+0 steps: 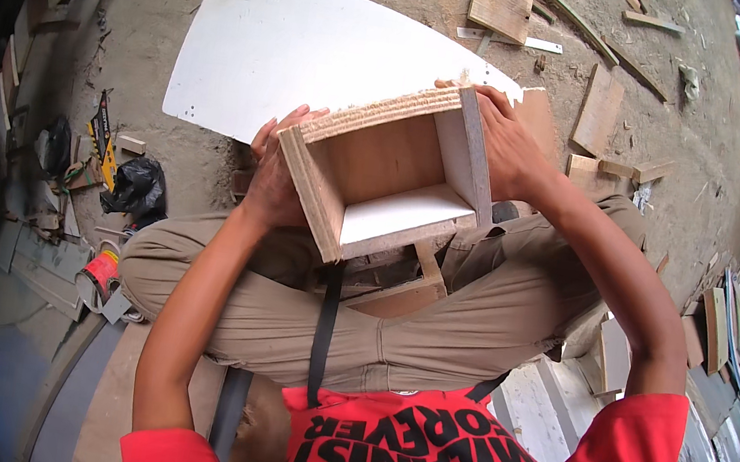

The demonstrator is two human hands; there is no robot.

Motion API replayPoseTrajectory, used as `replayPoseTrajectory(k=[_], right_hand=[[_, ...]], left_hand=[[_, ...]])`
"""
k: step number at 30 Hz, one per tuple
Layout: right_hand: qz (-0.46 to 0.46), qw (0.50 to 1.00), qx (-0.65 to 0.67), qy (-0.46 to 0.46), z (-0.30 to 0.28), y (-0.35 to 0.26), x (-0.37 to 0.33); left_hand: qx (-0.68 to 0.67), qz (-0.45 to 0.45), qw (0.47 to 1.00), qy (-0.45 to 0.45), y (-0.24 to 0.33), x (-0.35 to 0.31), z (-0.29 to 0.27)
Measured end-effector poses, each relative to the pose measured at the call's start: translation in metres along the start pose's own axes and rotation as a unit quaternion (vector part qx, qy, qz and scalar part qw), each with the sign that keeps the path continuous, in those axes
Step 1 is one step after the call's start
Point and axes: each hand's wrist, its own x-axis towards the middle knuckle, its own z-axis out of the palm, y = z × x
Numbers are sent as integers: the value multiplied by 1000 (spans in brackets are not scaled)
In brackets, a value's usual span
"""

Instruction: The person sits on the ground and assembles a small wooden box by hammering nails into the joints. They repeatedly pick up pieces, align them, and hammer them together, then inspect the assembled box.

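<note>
Head view, read from left to right: at the far left we note scattered tools and offcuts on the concrete floor [185,1], a black plastic bag [138,188] and a red can [102,271] beside our knee. Our left hand [270,176] presses flat against the left outer wall of the open plywood box [387,173], fingers extended and close together, the fingertips showing above the wall's top edge. The box is raised above our lap, between the hands, its open face tilted toward the head, which in our judgement lets the interior joints be inspected. The box contains nothing; its inner floor is a white laminated panel, its walls bare plywood. Our right hand [512,147] clamps the right wall, fingers curled over the upper corner, thumb hidden. Opposed palm pressure carries the box. Behind it lies a large white board [292,43]; a smaller wooden frame [400,286] rests on our lap beneath it. Further right, wood scraps [601,112] litter the floor.
</note>
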Motion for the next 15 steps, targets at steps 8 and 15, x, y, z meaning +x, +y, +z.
replayPoseTrajectory(k=[8, 15], right_hand=[[-52, 995, -66, 62, 1, -1, 1], [-62, 994, -45, 72, -2, -6, 2]], left_hand=[[75, 32, 997, -2, 15, 6, -14], [82, -27, 996, -16, 37, 6, -34]])
